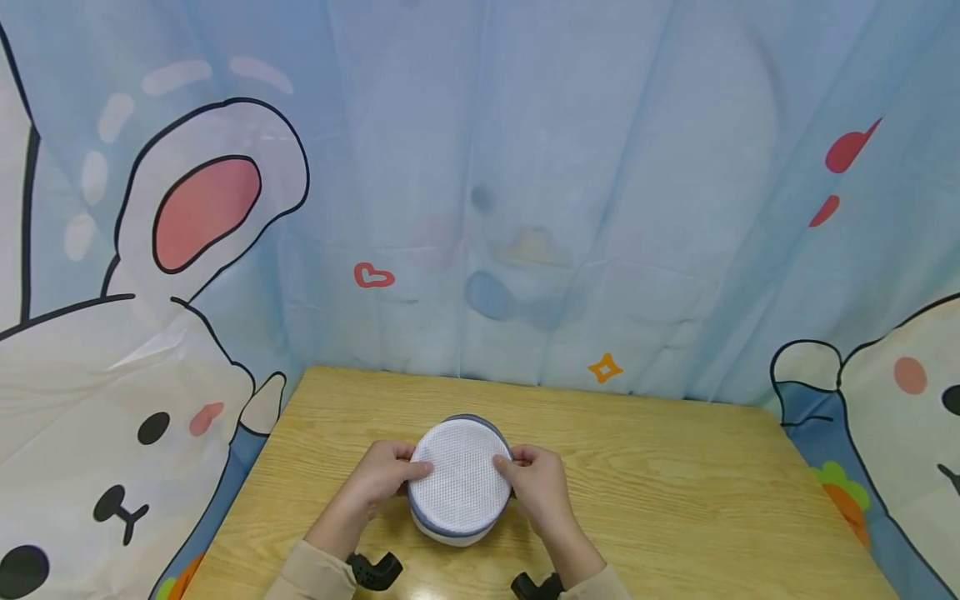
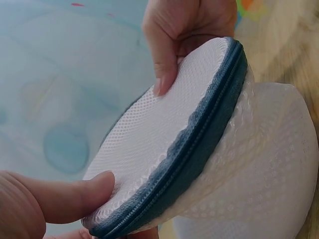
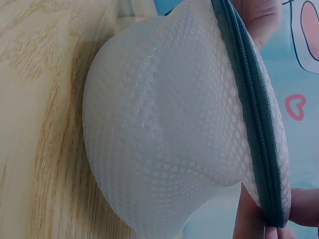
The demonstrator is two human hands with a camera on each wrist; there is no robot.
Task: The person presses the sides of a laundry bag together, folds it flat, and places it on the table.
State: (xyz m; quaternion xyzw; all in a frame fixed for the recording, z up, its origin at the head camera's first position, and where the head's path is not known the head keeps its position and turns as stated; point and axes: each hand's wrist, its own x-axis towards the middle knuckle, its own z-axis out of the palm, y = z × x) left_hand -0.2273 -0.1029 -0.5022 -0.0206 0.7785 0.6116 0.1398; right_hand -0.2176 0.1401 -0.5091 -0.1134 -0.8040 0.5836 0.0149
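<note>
A round white mesh laundry bag (image 1: 461, 479) with a blue-grey zipper band (image 2: 184, 154) around its top stands at the front middle of the table. My left hand (image 1: 386, 473) pinches the rim on the left, thumb on the white mesh top and fingers beneath. On the opposite side my right hand (image 1: 536, 479) grips the rim the same way. In the right wrist view the soft mesh body (image 3: 149, 124) sags and bulges below the zipper band. The top disc is tilted, and the zipper runs shut along the part that shows.
The wooden table (image 1: 675, 483) stretches to both sides and behind the bag. A light blue curtain (image 1: 562, 167) with cartoon animals hangs along its back edge. Black wrist devices (image 1: 375, 572) sit at both wrists, below beige sleeves.
</note>
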